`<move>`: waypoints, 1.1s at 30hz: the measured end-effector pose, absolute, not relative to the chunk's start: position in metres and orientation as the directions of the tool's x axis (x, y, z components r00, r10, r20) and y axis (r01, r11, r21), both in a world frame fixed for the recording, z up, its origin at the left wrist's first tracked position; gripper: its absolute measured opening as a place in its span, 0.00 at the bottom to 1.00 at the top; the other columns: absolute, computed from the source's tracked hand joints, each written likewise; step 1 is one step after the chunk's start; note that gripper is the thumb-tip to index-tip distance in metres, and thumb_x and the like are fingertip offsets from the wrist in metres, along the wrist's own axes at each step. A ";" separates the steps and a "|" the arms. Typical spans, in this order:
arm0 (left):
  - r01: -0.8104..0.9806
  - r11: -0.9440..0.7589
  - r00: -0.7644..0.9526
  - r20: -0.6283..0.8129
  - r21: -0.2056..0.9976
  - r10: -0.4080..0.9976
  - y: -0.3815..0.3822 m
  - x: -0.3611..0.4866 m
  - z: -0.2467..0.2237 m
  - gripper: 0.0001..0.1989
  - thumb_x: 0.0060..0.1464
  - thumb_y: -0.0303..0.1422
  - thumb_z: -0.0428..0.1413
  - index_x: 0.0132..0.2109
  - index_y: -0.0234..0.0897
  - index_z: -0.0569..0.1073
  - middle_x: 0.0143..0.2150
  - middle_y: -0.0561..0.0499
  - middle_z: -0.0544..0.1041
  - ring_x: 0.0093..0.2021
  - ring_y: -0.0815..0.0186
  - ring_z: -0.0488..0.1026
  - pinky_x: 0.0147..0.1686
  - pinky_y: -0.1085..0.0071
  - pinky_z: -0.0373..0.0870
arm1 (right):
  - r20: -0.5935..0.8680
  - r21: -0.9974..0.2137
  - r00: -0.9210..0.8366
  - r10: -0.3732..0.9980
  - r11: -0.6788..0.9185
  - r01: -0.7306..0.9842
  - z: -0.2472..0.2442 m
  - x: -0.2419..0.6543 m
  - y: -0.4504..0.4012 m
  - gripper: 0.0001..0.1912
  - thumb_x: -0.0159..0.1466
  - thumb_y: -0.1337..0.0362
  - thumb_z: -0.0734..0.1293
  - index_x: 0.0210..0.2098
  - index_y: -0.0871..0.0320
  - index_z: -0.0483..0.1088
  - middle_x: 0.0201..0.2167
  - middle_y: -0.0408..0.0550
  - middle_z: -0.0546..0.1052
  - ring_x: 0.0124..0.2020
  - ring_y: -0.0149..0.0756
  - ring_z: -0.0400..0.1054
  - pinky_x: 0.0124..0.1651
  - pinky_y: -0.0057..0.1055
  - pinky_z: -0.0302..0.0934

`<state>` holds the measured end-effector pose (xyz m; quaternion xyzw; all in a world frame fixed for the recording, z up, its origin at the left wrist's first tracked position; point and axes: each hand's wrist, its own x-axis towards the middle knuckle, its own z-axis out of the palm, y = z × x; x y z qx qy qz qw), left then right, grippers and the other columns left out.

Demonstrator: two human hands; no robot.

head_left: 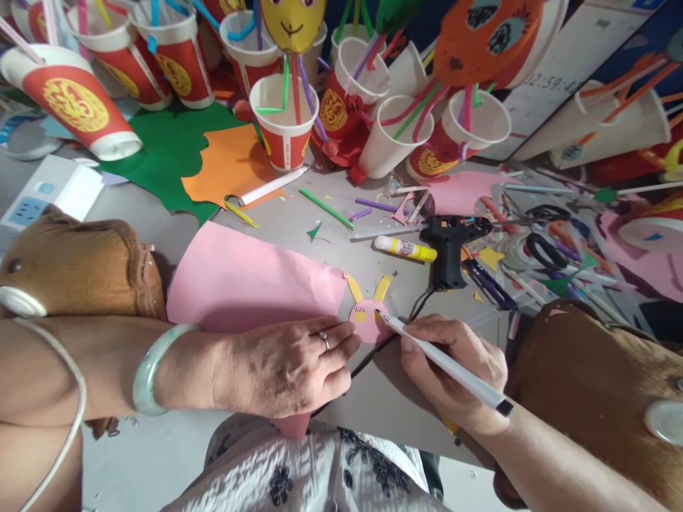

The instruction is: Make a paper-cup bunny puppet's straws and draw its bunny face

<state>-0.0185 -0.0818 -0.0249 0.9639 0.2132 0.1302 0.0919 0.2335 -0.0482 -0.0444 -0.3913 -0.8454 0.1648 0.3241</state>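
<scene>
A small round pink paper face (pixel 371 328) with two yellow ears and yellow patches for eyes lies on the grey table near its front edge. Short dark strokes show above its left eye patch. My right hand (pixel 459 370) grips a white pen (pixel 453 363), whose tip touches the face by the right eye patch. My left hand (pixel 299 366) lies flat with its fingers spread a little, the fingertips at the face's left edge. Under and behind that hand spreads a large pink paper sheet (pixel 250 277).
Paper cups (pixel 285 117) with coloured straws and paper faces line the back. A black glue gun (pixel 449 249) and a yellow glue stick (pixel 405 249) lie right of centre, the gun's cable running past the face. Scraps and scissors (pixel 547 249) crowd the right.
</scene>
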 end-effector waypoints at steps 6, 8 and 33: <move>0.388 -0.893 0.873 0.218 0.229 0.436 -0.081 -0.018 -0.024 0.10 0.61 0.28 0.54 0.47 0.29 0.77 0.57 0.35 0.77 0.58 0.58 0.74 0.62 0.61 0.69 | 0.420 -0.522 -0.478 0.771 0.636 0.567 -0.045 0.233 -0.048 0.08 0.61 0.69 0.70 0.36 0.53 0.67 0.25 0.40 0.78 0.21 0.32 0.74 0.22 0.25 0.66; 0.381 -0.898 0.880 0.209 0.221 0.426 -0.081 -0.018 -0.023 0.11 0.62 0.29 0.54 0.47 0.27 0.77 0.56 0.33 0.77 0.58 0.57 0.75 0.62 0.62 0.70 | 0.425 -0.519 -0.482 0.766 0.642 0.564 -0.045 0.233 -0.048 0.08 0.61 0.69 0.70 0.36 0.53 0.67 0.25 0.41 0.78 0.21 0.31 0.74 0.23 0.25 0.66; 0.381 -0.902 0.896 0.158 0.204 0.414 -0.079 -0.018 -0.021 0.12 0.62 0.31 0.54 0.47 0.29 0.78 0.57 0.35 0.78 0.59 0.57 0.75 0.62 0.62 0.71 | 0.416 -0.520 -0.464 0.782 0.624 0.584 -0.044 0.233 -0.046 0.07 0.62 0.68 0.70 0.36 0.53 0.67 0.26 0.41 0.78 0.21 0.32 0.74 0.21 0.25 0.65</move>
